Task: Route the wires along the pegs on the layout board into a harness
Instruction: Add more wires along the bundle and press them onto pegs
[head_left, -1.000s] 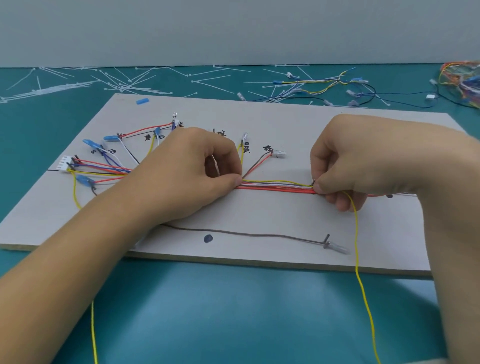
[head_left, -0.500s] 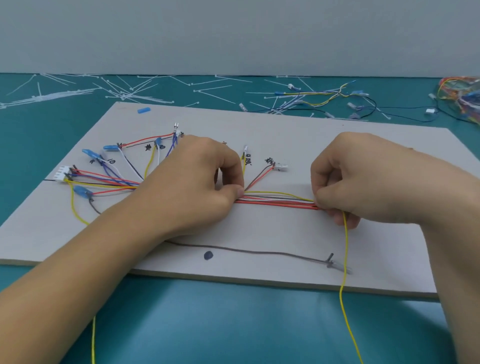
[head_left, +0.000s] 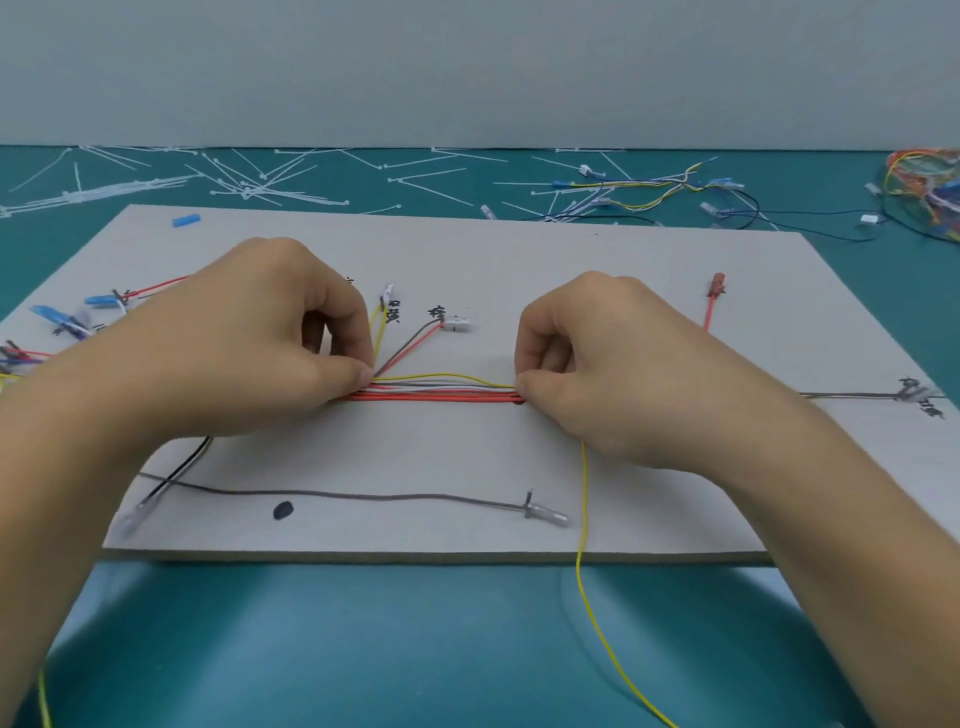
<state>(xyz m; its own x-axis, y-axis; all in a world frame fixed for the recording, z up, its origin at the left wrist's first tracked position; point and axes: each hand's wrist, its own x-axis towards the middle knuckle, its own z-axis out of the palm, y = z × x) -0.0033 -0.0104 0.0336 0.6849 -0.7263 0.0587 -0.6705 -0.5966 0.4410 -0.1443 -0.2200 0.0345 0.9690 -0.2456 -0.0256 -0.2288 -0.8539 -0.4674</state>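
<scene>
The layout board (head_left: 597, 291) under my hands is pale grey, plain but for black handwritten marks and one black blot (head_left: 283, 510) near its front edge. The bundle (head_left: 441, 394) I pinch is mostly red, with grey and white strands and one yellow wire (head_left: 584, 499) that drops over the front edge. A lone grey wire (head_left: 337, 494) runs along the front. Blue terminals (head_left: 101, 300) sit by the left edge, a red one (head_left: 718, 285) toward the right. The tabletop (head_left: 363, 649) is teal, strewn with white cable ties (head_left: 249, 182) at the back.

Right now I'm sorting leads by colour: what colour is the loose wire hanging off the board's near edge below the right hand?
Yellow wire, clearest in the head view.
</scene>
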